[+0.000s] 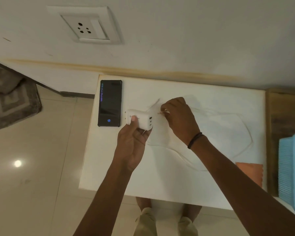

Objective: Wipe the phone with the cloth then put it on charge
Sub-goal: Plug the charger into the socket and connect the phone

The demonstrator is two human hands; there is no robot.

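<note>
A black phone (109, 103) lies face up at the far left of the white table (160, 176), its screen lit. My left hand (132, 142) grips a white charger block (140, 120) just right of the phone, thumb on its top. My right hand (179, 120) pinches the plug end of a white cable (211, 111) close to the block's ports. The cable loops across the table to the right. An orange cloth (251, 172) lies at the table's right edge.
A white wall socket (86, 25) sits on the wall above the table's left side. A blue plastic basket (292, 169) stands on a wooden surface to the right. A grey mat (10, 99) lies on the tiled floor at the left.
</note>
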